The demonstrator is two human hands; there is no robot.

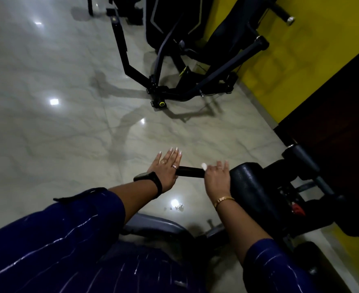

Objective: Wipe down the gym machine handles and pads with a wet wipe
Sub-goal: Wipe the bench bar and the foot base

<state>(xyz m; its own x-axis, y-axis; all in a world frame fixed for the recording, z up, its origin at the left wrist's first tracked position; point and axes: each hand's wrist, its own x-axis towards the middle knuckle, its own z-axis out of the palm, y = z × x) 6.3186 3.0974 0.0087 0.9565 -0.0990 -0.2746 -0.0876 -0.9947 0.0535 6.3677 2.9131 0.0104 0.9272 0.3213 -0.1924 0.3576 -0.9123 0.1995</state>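
Observation:
A black machine handle [190, 172] runs sideways at the centre of the head view. My left hand [167, 167] lies flat with fingers spread, its palm edge against the handle's left end. My right hand [216, 178] is closed around the handle's right end, and a bit of white wet wipe [204, 166] sticks out above the fingers. Right beside that hand stands a black padded roller [247, 187] of the same machine.
A second black roller pad [301, 159] and the machine frame [313, 199] sit to the right by the yellow wall [301, 66]. Another black gym machine [184, 60] stands on the glossy tiled floor [47, 123] ahead. A dark door [343, 115] is at the right.

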